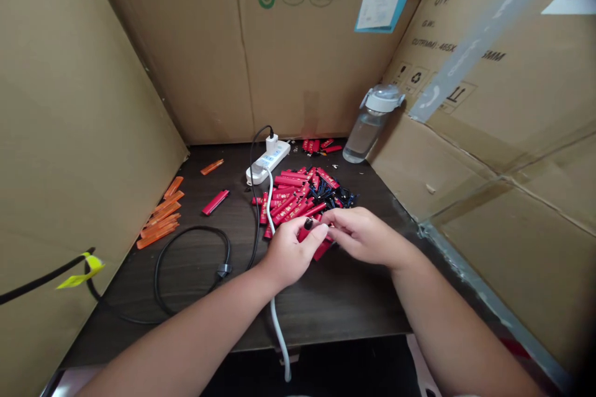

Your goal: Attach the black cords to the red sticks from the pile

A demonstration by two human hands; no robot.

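Observation:
My left hand [289,255] is closed around a red lighter [303,233] with a black end, just in front of the pile. My right hand [365,234] meets it from the right, thumb and fingertips pinched together against the left thumb. Whatever small part lies in that pinch is hidden. Beyond both hands spreads a heap of red lighters [291,200], several with gold print. Small black and dark blue parts [342,195] lie at the heap's right side. A single red lighter [215,202] rests apart, left of the heap.
Orange translucent pieces [161,220] line the left wall. A white power strip [279,158] with a charger stands behind the heap; a black cable [228,242] and white cord [278,329] cross the table. A water bottle [367,130] leans at the back right. Cardboard walls [298,62] enclose the table.

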